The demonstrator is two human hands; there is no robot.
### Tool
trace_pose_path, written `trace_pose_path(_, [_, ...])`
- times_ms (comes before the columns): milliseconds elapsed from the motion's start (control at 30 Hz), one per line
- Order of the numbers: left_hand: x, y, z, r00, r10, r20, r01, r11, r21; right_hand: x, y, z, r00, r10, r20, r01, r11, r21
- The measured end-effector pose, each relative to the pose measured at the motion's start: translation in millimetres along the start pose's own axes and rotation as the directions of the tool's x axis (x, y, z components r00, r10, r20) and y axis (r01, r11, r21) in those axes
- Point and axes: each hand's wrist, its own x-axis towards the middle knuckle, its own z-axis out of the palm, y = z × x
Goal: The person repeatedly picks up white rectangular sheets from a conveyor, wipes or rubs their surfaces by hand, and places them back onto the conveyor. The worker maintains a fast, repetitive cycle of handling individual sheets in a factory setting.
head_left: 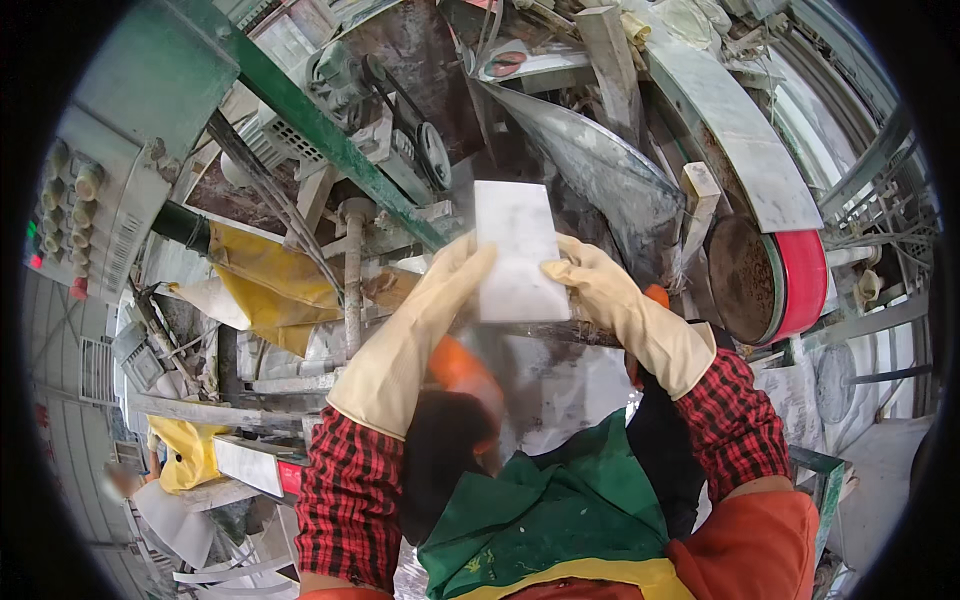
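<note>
A white rectangular stone tile [520, 250] with faint grey marbling is held up in front of me, its broad face toward me. My left hand [455, 270], in a cream rubber glove, grips the tile's left edge with the thumb on its face. At the right edge my right hand [590, 275], gloved alike, closes on the tile with the thumb over the front. The fingers behind the tile are hidden. Below the tile, a green apron [550, 490] covers my lap.
To the right stands a belt machine with a red-edged wheel [800, 285] and a long pale slab [735, 140] along it. A green control box [100, 190] with several buttons hangs at left, near a green beam [310, 130], a motor pulley [432, 155] and yellow sheeting [275, 285].
</note>
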Motion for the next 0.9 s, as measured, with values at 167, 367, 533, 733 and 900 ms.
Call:
trace_pose_path(167, [9,-2,-8,0.976,-0.109,-0.189,0.092,0.991,-0.097,-20,-19,11,0.996,0.009,0.093,-0.011,1.0,0.024])
trace_pose_path(367, [18,-5,-28,0.911,-0.044,-0.411,0.079,0.995,0.068,-29,-20,14,0.974,0.104,0.202,-0.112,0.993,0.027])
trace_pose_path(533, [36,-25,-37,0.924,-0.073,-0.375,0.082,0.997,0.008,-26,-19,18,0.981,0.066,0.183,-0.073,0.997,0.033])
trace_pose_path(733, [12,-17,14,0.99,-0.135,-0.048,0.135,0.991,-0.006,-12,-13,2,0.996,-0.079,-0.048,0.082,0.995,0.064])
trace_pose_path(900, [35,-33,18,0.946,-0.289,0.146,0.274,0.955,0.115,-15,-30,-37,0.908,-0.311,-0.28,0.338,0.94,0.051])
